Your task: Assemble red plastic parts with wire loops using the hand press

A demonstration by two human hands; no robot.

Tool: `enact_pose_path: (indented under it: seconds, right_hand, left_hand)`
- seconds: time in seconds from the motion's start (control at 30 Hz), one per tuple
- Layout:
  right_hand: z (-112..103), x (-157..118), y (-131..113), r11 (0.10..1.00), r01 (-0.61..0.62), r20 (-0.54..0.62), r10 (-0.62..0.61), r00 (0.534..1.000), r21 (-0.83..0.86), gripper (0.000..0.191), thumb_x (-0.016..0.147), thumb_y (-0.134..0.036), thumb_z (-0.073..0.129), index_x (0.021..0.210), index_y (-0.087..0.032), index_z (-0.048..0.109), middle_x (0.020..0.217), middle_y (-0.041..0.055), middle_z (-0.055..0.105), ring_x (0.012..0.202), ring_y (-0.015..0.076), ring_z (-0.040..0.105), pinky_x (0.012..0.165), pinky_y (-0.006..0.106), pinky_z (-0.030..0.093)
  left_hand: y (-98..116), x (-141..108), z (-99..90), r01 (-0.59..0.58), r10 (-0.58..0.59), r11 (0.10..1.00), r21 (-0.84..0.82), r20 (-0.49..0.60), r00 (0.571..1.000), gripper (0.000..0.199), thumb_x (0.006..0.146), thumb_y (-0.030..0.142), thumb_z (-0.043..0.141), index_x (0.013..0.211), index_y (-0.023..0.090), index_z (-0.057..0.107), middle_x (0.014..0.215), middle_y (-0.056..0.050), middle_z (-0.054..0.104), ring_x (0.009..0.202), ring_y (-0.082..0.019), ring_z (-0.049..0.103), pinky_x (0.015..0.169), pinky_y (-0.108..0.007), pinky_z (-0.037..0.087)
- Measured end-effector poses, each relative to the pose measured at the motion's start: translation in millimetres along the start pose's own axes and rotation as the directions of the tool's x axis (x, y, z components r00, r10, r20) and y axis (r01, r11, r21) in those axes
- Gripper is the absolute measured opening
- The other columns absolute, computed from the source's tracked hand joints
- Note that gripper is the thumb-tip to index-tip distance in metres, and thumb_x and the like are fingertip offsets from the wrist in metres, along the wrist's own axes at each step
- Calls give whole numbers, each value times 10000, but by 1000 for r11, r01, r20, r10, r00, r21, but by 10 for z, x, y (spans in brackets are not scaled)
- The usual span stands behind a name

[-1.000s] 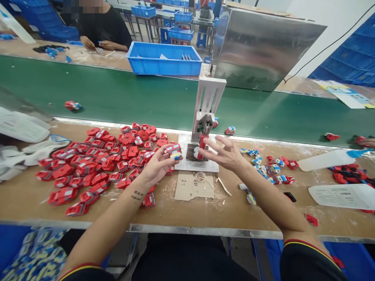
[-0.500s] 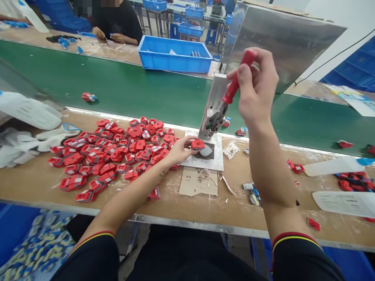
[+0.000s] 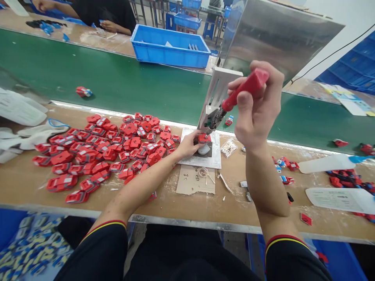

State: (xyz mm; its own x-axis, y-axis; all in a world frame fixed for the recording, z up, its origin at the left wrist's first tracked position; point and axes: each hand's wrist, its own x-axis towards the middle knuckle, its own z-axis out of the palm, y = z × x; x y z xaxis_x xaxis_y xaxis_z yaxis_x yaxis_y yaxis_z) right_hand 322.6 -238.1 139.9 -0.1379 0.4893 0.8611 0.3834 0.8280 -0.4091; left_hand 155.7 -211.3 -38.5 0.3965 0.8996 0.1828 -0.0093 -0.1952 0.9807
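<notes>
My right hand (image 3: 259,107) is wrapped round the red lever handle (image 3: 246,90) of a metal toggle press (image 3: 215,89). My left hand (image 3: 189,146) pinches a red plastic part (image 3: 204,138) under the tip of the press plunger, which looks to be touching it or very close. Just in front of the part lies a rounded grey piece (image 3: 203,149) on a dark plate, on the white base board (image 3: 216,158). Left of my left hand spreads a large heap of similar red parts (image 3: 117,146).
Behind the bench runs a green conveyor belt (image 3: 111,84) carrying a few small red-and-blue pieces. Beyond it stand a blue bin (image 3: 171,52) and a person at work. A torn cardboard piece (image 3: 195,183), a bag of small pieces (image 3: 228,147) and clear bottles (image 3: 325,164) lie on the bench.
My right hand has pulled the red handle down and towards me, and the plunger is lower. My left hand has moved the red part back beneath it. The whole view has shifted a little.
</notes>
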Motion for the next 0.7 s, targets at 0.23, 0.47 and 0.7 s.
enact_pose_path:
  seconds: [0.23,0.47,0.7]
  right_hand:
    - [-106,-497,-134,877,386,117,-368,922,-287,350,1127,-391,488,1475,-349,486,1189,46,779,1109,268,792,889,487,647]
    - [-148,-838,25,794,515,225,-463,857,-325,272,1092,-267,569,1355,-337,564,1266,39,800,1292,253,753,957,450,657]
    - [-194,-1126,107,816,520,327,-435,839,-251,335,1017,-201,592,1306,-356,659,1330,38,788,1338,272,725,971,460,658]
  left_hand:
    - [-41,-14,-17,-58,57,995,77,13,998,480,843,154,730,1314,152,636,1281,-142,799,1197,-295,779,1165,-504,565]
    - [-31,-51,-21,-111,110,980,166,16,994,464,863,180,716,1321,166,641,1260,-113,808,1187,-287,774,1143,-479,579]
    - [-58,-74,-5,-109,108,981,159,14,994,468,872,171,708,1333,163,626,1245,-106,807,1154,-266,781,1110,-442,590]
